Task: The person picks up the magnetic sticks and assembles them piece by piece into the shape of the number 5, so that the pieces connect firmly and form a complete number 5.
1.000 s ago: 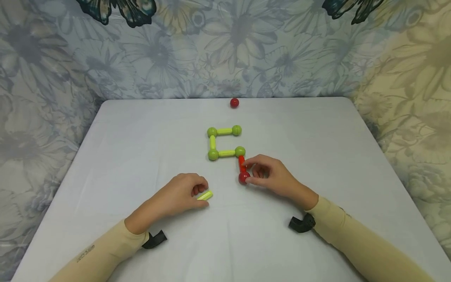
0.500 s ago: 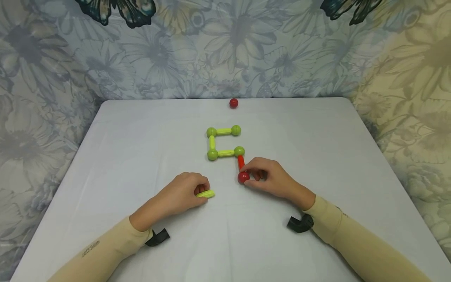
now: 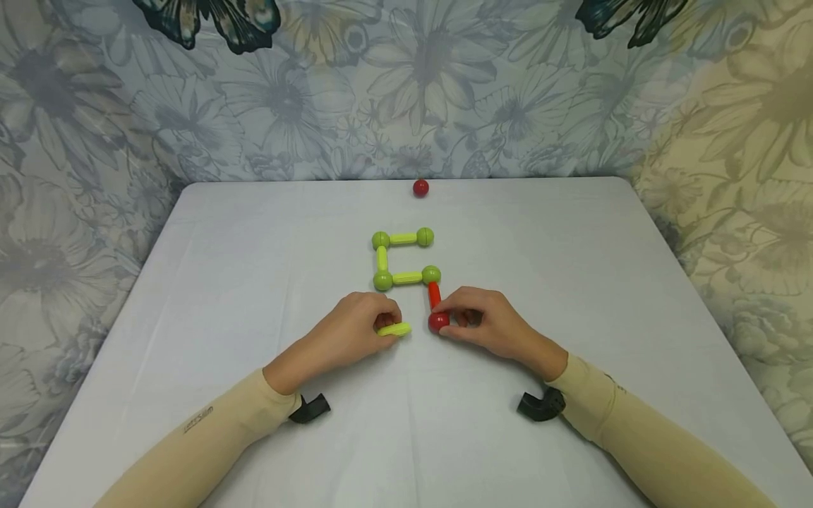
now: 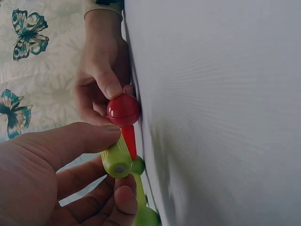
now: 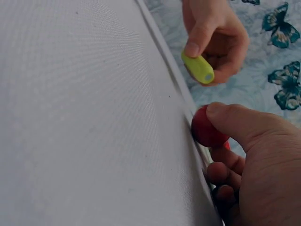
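My left hand (image 3: 358, 326) pinches a yellow-green magnetic rod (image 3: 394, 329) between thumb and fingers; a round metal spot shows in its end in the left wrist view. Just to the right, my right hand (image 3: 492, 317) holds a red ball (image 3: 438, 322) by thumb and fingers. From this ball a red rod (image 3: 435, 294) runs up to a green ball (image 3: 431, 274). That ball ends a square-cornered chain of green balls and yellow-green rods (image 3: 407, 278) lying flat on the table. In the right wrist view, the rod's free end points toward the red ball, with a gap between.
A loose red ball (image 3: 420, 188) lies at the far edge of the white-covered table (image 3: 254, 233). Behind it hangs a flowered cloth (image 3: 432, 85) with butterflies. Dark curved mounts (image 3: 541, 406) stick out from both sleeves.
My left hand has carried the yellow-green rod up and right, close to the red ball, turning it nearly level. My right hand has stayed at the red ball, its fingertips slightly shifted.
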A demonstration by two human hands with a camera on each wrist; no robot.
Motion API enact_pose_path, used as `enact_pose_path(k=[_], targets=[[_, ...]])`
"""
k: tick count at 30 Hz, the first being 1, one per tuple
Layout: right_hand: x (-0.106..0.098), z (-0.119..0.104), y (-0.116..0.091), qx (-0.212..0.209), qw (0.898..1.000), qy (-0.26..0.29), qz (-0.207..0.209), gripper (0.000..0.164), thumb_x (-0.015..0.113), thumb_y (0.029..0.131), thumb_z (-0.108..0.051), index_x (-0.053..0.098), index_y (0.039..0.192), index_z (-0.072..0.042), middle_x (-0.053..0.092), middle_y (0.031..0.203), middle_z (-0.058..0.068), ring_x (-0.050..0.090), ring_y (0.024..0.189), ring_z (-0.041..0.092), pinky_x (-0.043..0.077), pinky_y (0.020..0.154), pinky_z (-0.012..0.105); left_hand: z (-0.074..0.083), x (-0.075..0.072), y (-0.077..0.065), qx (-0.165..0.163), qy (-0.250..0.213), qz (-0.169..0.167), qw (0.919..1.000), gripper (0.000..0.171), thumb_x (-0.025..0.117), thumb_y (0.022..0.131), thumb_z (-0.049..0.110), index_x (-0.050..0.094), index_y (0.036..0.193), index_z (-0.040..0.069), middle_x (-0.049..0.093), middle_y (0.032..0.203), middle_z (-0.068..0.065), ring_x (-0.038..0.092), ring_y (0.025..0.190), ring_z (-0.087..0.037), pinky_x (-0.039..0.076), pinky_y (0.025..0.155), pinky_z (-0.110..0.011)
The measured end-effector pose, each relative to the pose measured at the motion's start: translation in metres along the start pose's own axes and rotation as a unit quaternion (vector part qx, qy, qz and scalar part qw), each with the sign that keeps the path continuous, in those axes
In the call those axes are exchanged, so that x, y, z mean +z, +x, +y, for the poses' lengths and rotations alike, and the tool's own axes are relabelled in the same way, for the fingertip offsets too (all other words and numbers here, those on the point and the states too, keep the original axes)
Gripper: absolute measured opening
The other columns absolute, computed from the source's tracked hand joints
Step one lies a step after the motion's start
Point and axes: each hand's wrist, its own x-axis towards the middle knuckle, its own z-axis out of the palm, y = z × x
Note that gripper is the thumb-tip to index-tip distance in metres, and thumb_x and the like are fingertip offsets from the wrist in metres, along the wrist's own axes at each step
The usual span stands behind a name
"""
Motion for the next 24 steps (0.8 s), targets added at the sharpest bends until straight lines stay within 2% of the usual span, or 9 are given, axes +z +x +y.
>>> enact_pose_path(k=[14,24], targets=[[0.001,-0.001,-0.001,-0.006,1.000,-0.011,0.005,0.033,0.092,0.091,-0.015,0.080,0.120,-0.023,0.070,0.104,-0.013,0.061,0.082,0.013,0.052,0.069,0.030,-0.002,0.007,0.021,0.019,0.013,-0.007,0.9997,0.010,0.086,0.092,0.009,0.078,0.094,0.016,0.063,0.079,0.008,0.056,0.076,-0.012,0.049,0.072,-0.031],[0.001,-0.002,0.000,-0.012,1.000,-0.011,0.006,0.033,0.092,0.090,-0.015,0.080,0.119,-0.022,0.071,0.106,-0.012,0.061,0.083,0.012,0.052,0.070,0.029,-0.003,0.012,0.028,0.019,0.005,-0.012,0.9997,0.011,0.086,0.090,0.008,0.080,0.095,0.016,0.062,0.078,0.009,0.056,0.078,-0.013,0.049,0.070,-0.030]])
